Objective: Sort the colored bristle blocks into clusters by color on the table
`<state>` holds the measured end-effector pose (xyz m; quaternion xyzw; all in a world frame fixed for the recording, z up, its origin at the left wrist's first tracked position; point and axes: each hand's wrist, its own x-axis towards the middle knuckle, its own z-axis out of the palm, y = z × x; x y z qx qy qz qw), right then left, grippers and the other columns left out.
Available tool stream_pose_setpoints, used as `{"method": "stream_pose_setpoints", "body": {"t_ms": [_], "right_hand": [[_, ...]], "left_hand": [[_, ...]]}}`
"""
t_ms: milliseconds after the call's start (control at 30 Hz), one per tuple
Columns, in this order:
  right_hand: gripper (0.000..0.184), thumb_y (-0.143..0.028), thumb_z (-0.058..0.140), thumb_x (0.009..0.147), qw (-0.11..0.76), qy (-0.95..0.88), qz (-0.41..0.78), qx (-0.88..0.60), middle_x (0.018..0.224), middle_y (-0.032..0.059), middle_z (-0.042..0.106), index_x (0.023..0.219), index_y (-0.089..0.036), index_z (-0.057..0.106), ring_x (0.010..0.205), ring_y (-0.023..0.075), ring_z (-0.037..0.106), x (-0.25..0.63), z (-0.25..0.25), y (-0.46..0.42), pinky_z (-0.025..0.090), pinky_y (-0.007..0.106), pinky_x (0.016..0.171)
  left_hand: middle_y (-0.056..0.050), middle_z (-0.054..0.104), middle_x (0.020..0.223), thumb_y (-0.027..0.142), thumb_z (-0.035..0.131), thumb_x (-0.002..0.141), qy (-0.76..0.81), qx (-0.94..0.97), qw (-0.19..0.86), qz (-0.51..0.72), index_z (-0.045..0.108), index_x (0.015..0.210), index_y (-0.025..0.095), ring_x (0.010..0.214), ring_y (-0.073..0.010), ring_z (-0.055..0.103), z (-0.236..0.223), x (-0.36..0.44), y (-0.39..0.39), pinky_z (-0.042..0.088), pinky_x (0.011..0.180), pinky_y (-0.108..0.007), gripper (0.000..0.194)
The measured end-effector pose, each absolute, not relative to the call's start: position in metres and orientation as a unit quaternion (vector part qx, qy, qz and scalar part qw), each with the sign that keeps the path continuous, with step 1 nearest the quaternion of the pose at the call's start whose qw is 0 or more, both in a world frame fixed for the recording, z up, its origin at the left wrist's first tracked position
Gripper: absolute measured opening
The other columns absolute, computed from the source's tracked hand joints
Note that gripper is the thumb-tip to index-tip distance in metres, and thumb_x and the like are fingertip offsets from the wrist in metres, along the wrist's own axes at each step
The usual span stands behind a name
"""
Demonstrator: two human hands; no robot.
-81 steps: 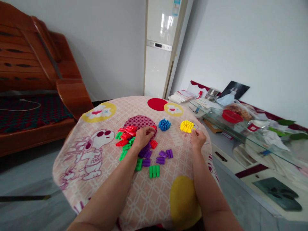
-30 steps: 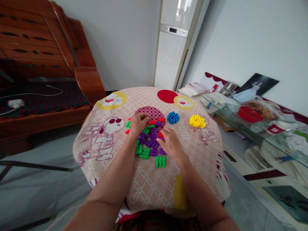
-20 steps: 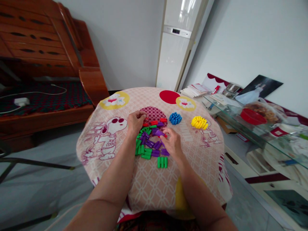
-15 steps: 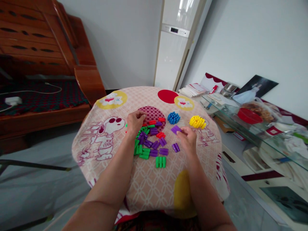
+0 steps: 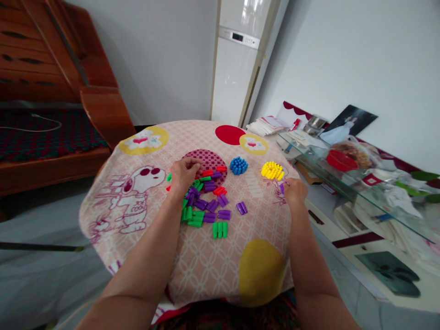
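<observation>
My left hand (image 5: pixel 184 173) hovers at the far left of a mixed heap, its fingertips pinched together; what they hold, if anything, is hidden. My right hand (image 5: pixel 295 190) is closed on a small purple plastic piece (image 5: pixel 282 188), mostly covered by the fingers, near the table's right side. The heap has green pieces (image 5: pixel 195 219), purple pieces (image 5: pixel 201 204) and red pieces (image 5: pixel 220 190), many shaped like joined short tubes. A purple pair (image 5: pixel 241 208) and a green piece (image 5: pixel 220 230) lie apart from it. Beyond stand a blue cluster (image 5: pixel 238 166) and a yellow cluster (image 5: pixel 272 170).
A patterned cloth (image 5: pixel 206 270) covers the round table. To the right stands a glass-topped cabinet (image 5: pixel 385 201) with a red bowl (image 5: pixel 342 160), papers and bags. A wooden bench (image 5: pixel 103 110) is at the left, a tall white appliance (image 5: pixel 233 73) behind.
My right hand has moved right with the purple piece, from beside the heap to near the yellow cluster. The left hand stays pinched over the heap. The whole view has shifted slightly.
</observation>
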<state>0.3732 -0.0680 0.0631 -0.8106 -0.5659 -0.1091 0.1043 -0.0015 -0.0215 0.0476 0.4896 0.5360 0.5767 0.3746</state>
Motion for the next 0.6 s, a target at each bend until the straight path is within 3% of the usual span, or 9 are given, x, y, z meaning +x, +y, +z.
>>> {"method": "stream_pose_setpoints", "body": {"t_ms": [133, 267, 433, 600], "right_hand": [[0.034, -0.019, 0.052, 0.092, 0.061, -0.553, -0.084, -0.826, 0.108, 0.0178, 0.075, 0.116, -0.015, 0.075, 0.101, 0.0259, 0.069, 0.361, 0.069, -0.068, 0.048, 0.032, 0.084], [0.039, -0.031, 0.055, 0.093, 0.135, -0.513, -0.122, -0.839, 0.109, 0.0194, 0.073, 0.125, -0.015, 0.07, 0.097, 0.0284, 0.069, 0.342, 0.077, -0.078, 0.049, 0.034, 0.079], [0.03, -0.029, 0.058, 0.086, 0.282, -0.6, -0.056, -0.747, 0.093, 0.0145, 0.076, 0.103, -0.014, 0.077, 0.086, 0.0254, 0.069, 0.306, 0.07, -0.082, 0.048, 0.033, 0.079], [0.028, -0.032, 0.055, 0.086, 0.332, -0.704, 0.064, -0.625, 0.079, 0.0084, 0.075, 0.091, -0.017, 0.078, 0.071, 0.0199, 0.067, 0.264, 0.041, -0.084, 0.046, 0.028, 0.068]], "left_hand": [[-0.003, 0.071, 0.07, 0.023, 0.059, 0.071, 0.541, 0.496, 0.366, 0.572, 0.072, 0.088, 0.014, 0.057, -0.0141, 0.064, 0.048, -0.007, -0.021, 0.054, 0.057, -0.024, 0.023], [-0.003, 0.072, 0.068, 0.027, 0.062, 0.072, 0.567, 0.574, 0.302, 0.507, 0.075, 0.089, 0.015, 0.06, -0.0154, 0.064, 0.051, -0.024, -0.022, 0.05, 0.057, -0.023, 0.025], [-0.002, 0.074, 0.069, 0.027, 0.067, 0.072, 0.564, 0.721, 0.205, 0.346, 0.078, 0.078, 0.021, 0.067, -0.0188, 0.066, 0.061, -0.027, -0.03, 0.048, 0.062, -0.025, 0.014], [-0.005, 0.078, 0.098, 0.019, 0.071, 0.072, 0.547, 0.795, 0.132, 0.227, 0.08, 0.093, 0.025, 0.091, -0.0245, 0.069, 0.056, 0.004, -0.038, 0.051, 0.079, -0.03, 0.024]]}}
